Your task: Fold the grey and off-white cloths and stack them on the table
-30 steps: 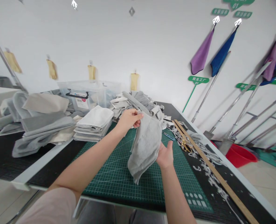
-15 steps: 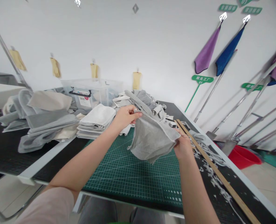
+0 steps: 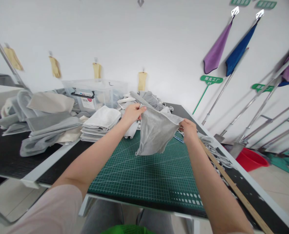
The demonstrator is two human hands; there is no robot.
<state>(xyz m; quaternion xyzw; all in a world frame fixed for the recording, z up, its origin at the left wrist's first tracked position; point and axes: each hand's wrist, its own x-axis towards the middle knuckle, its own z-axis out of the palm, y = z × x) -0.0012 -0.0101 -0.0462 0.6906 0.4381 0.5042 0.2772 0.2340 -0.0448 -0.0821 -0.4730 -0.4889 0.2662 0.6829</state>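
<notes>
1. Grey cloth piece (image 3: pixel 154 135): held up in the air over the green cutting mat (image 3: pixel 146 172), hanging slack, its lower edge just above the mat's far half.
2. Left hand (image 3: pixel 132 113): fingers pinched together on the cloth's upper left corner, above the mat's far left edge.
3. Right hand (image 3: pixel 189 130): closed on the cloth's upper right corner, above the mat's far right edge; the top hem stretches between the two hands.
4. Stack of folded pale cloths (image 3: pixel 99 125): lying just left of the mat's far left corner.
5. Loose heap of grey cloth pieces (image 3: pixel 149 99): beyond the mat's far edge, behind the hands.
6. Clear plastic storage box (image 3: pixel 93 94): beyond the mat, behind the folded stack.
7. Pile of larger grey and beige fabrics (image 3: pixel 42 123): well left of the mat.
8. Long wooden ruler (image 3: pixel 234 191): along the mat's right side, with cloth trimmings (image 3: pixel 217 156) beside it.
9. Red basin (image 3: pixel 250 159): on the floor, right of the mat.
</notes>
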